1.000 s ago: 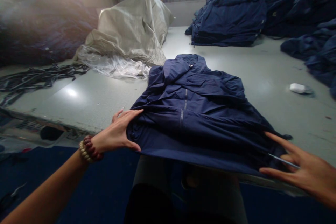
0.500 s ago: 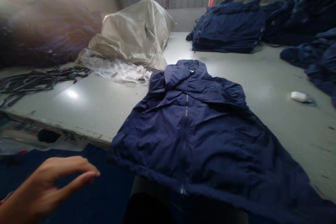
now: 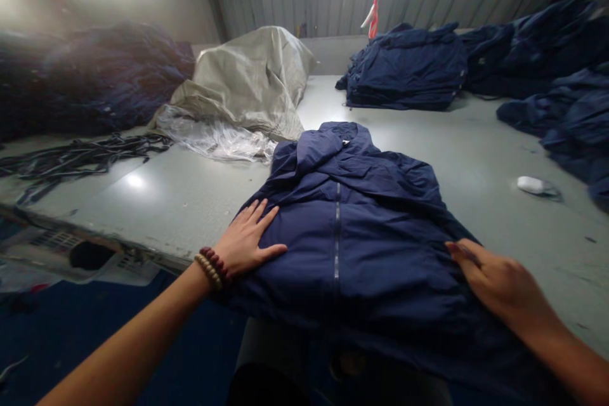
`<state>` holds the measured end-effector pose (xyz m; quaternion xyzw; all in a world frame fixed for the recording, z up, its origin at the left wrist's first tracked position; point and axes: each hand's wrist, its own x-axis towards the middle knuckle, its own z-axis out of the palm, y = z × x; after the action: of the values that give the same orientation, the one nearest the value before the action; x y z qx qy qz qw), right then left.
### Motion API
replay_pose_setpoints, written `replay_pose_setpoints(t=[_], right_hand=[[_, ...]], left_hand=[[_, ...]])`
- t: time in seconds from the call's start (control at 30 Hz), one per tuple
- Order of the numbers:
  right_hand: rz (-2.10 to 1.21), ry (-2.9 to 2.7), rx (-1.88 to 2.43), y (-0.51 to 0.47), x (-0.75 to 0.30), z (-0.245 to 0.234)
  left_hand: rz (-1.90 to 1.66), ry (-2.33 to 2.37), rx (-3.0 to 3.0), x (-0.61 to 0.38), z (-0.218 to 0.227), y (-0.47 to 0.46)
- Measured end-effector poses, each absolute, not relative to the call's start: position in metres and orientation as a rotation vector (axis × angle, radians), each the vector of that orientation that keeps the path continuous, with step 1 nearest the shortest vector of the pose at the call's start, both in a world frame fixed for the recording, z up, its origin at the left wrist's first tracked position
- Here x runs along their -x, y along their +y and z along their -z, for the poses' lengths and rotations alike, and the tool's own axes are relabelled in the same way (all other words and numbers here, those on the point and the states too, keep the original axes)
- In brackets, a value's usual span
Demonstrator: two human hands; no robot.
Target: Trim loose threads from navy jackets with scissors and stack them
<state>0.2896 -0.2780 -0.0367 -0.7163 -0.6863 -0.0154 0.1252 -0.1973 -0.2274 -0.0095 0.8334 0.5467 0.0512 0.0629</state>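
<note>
A dark navy jacket lies front up on the table, its collar pointing away from me and its zipper running down the middle. My left hand, with two bead bracelets at the wrist, presses flat on the jacket's left part, fingers spread. At the jacket's right edge is my right hand, fingers closed in a pinch. A small dark sliver shows between those fingers; whether it is a tool or cloth I cannot tell. The jacket's hem hangs over the table's front edge.
Behind the jacket is a grey-beige cover with clear plastic. Dark cords lie at the left. Folded navy garments are stacked at the back right. A small white object rests on the table. A white basket sits below.
My left hand has moved from beside the table onto the jacket and spread flat. My right hand has come into view at the jacket's right edge. The jacket's front looks smoother.
</note>
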Motion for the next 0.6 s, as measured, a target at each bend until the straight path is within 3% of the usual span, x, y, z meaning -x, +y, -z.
replay_pose_setpoints(t=[0.2,0.37,0.5,0.6], right_hand=[[-0.139,-1.835,2.12,-0.288,-0.321,0.048],[-0.255,-1.74,1.988,-0.259,-0.295,0.008],[-0.08,-1.835,1.673,-0.208,-0.241,-0.016],[-0.031,-2.016,1.463,-0.156,-0.201,-0.001]], left_hand=[[-0.178,1.615,-2.482,0.208,0.008,-0.243],[-0.47,1.626,-2.434,0.175,-0.036,-0.225],[-0.76,1.469,-2.527,0.122,-0.062,-0.158],[-0.929,1.485,-2.391,0.086,-0.056,-0.074]])
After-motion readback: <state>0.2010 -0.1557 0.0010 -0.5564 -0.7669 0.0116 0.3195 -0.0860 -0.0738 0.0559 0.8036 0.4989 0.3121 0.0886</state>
